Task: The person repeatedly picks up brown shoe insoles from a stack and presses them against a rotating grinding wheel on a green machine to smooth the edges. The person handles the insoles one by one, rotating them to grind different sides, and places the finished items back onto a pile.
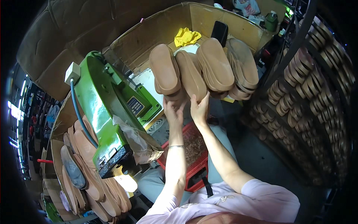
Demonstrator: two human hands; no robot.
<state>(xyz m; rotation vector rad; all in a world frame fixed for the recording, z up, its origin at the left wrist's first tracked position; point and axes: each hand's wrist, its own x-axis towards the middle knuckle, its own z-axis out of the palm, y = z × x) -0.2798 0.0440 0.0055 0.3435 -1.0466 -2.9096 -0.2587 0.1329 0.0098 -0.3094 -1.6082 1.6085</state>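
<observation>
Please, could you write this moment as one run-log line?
left hand: at near end of leftmost sole stack | right hand: at near end of second stack | green machine: left of stacks

Just beyond the left hand (173, 114) and the right hand (200, 108), I am recording plain tan on the row of soles (192, 72), the rightmost pair (242, 63) showing greyish brown. Past them, bright yellow is marking the cloth (187, 37). Left of the left hand, glossy green is coating the machine (106, 97), black its lower end (116, 164), blue the cable (77, 108), white the small box (72, 72). Below the hands, red is colouring the crate (199, 170); pale lilac with small motifs is covering the shirt (268, 194).
</observation>
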